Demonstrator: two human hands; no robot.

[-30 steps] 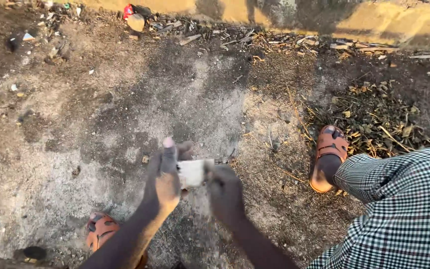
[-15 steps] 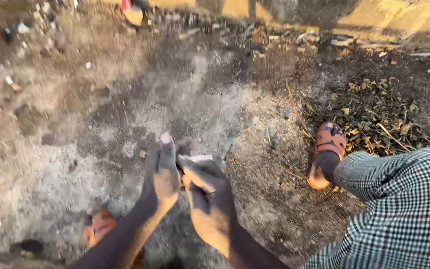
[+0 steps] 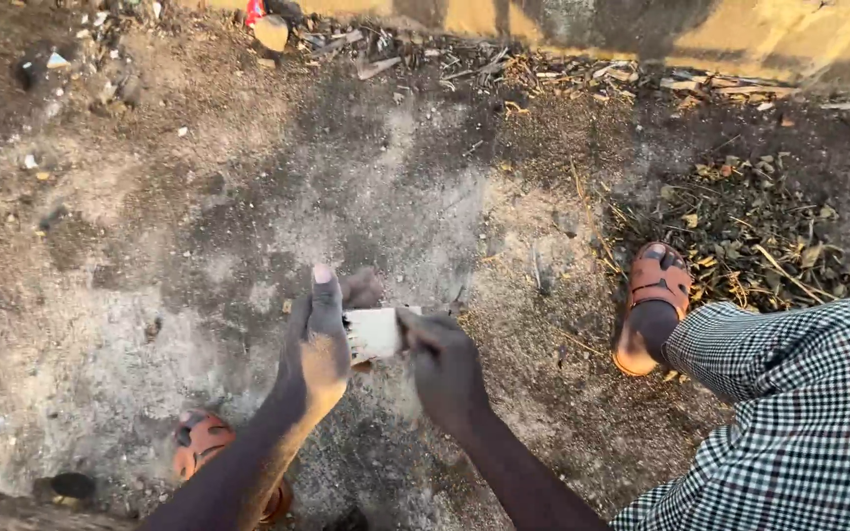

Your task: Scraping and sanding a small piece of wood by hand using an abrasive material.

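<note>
Hands met low in the head view over bare, dusty ground (image 3: 199, 197). The left hand (image 3: 319, 344) gripped the left end of a small white block (image 3: 374, 332), its fingers (image 3: 323, 290) curled round the far side with one fingertip pointing up. The right hand (image 3: 442, 366) closed its fingers on the block's right end, so the block sat held between both hands, above the ground. What the block was made of could not be told. An orange sandal (image 3: 653, 300) on a foot stood to the right, next to a checked trouser leg (image 3: 789, 413). A second orange sandal (image 3: 211, 454) showed under the left forearm. Dry leaves (image 3: 750, 221) lay beyond the right sandal, and litter (image 3: 425, 54) ran along a yellow wall (image 3: 740, 34) at the top.
</note>
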